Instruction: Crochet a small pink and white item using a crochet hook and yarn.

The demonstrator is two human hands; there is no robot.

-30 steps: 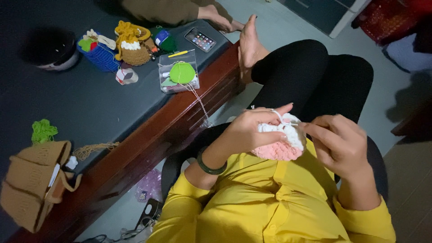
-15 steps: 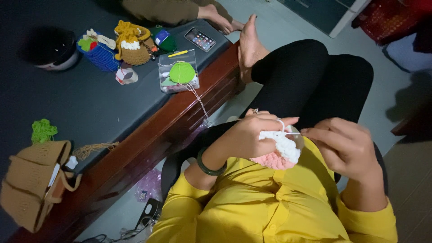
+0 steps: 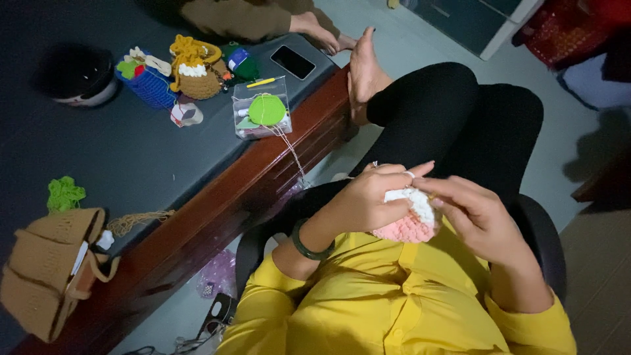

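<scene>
I'm looking down at my lap, where both hands meet over a small crochet piece (image 3: pixel 409 217), white on top and pink underneath. My left hand (image 3: pixel 368 200) lies over its near side with the fingers curled around it, closed on the piece so it stays steady just above my yellow shirt (image 3: pixel 368 309). My right hand (image 3: pixel 476 217) comes in from the other side; its fingers (image 3: pixel 437 189) are pinched against the white edge, and I cannot tell whether they hold a hook, because nothing of one shows. Held this way, one hand seems to brace the work while the other gets at the rim.

A thin strand of yarn (image 3: pixel 292 148) runs from my hands up to a clear plastic box (image 3: pixel 261 117) on the counter (image 3: pixel 151 164). A green round (image 3: pixel 267 110) sits in it, and I judge the box stands near the edge so the strand feeds freely.

Farther back on the counter are a blue knitted basket (image 3: pixel 148 82), a brown and yellow knitted bag (image 3: pixel 196 72), a phone (image 3: pixel 293 62) and a dark bowl (image 3: pixel 77 75). A tan knitted bag (image 3: pixel 49 269) hangs over the near corner beside a scrap of green yarn (image 3: pixel 64 194). Another person's bare foot (image 3: pixel 363 75) rests against the counter's far edge.
</scene>
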